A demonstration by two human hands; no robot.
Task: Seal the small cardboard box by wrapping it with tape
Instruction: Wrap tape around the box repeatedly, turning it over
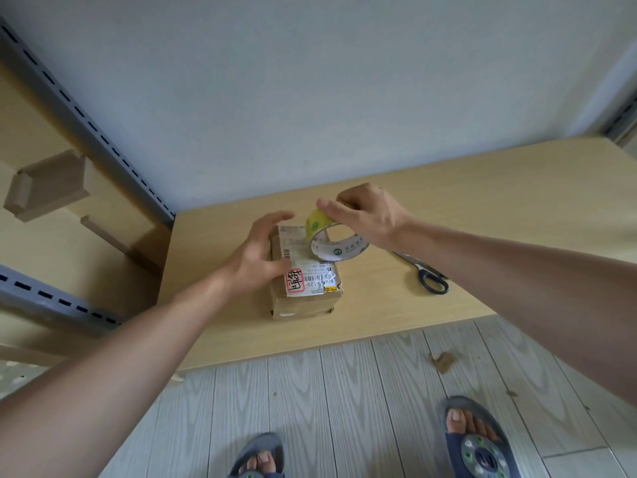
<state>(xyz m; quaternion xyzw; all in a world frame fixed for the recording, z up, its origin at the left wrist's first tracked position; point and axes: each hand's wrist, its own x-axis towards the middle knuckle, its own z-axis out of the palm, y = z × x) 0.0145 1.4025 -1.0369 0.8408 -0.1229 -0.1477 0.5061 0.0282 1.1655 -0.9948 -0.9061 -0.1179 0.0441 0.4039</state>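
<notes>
Box (306, 294) braced on tabletop (482, 201), roll (339, 248) poised over its far half.
Box lies label-up near the front edge. Left grip (256, 253) rests on its left side, fingers spread and loose, thumb on the label, likely to stop sliding when tape pulls. Right grip (365, 212) pinches the roll's upper rim, holding it just above the box; whether tape already sticks, cannot tell. Scissors (427, 274) lie to the right, handy for the cut.
</notes>
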